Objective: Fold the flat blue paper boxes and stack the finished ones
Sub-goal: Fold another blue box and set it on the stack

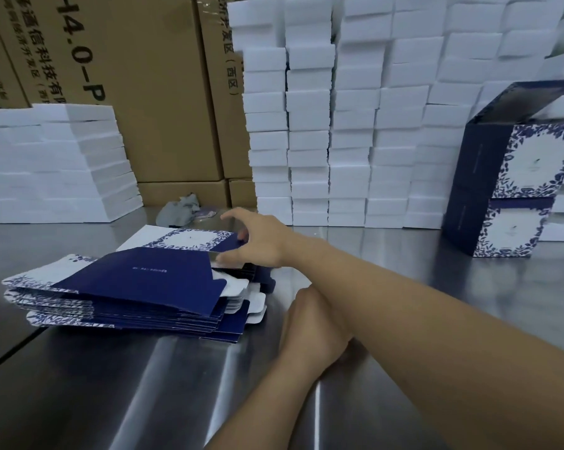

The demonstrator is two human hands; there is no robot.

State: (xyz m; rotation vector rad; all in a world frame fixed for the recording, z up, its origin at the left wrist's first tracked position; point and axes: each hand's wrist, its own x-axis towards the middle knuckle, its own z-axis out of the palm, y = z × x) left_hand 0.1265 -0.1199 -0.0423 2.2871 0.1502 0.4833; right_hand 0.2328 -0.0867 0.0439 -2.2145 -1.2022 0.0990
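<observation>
Behind the pile of flat blue boxes (128,297), white boxes (355,125) stood in columns too many to count. At least four brown cartons (150,92) stood behind and to the left of the pile. I judged that all of these were set back to leave the steel table (144,384) free for folding. Well apart to the right of the pile, two finished boxes (507,190) stood one on the other, clear of my reach. The pile lay fanned, its sheets too close to count, probably so that each top edge could be caught. My right hand (257,245) lay released on the top sheet's right edge, thumb spread clear. My left hand (309,323) rested right of the pile, beneath my right forearm, and I could not tell its grip. One grey cloth (180,209) lay behind the pile.
</observation>
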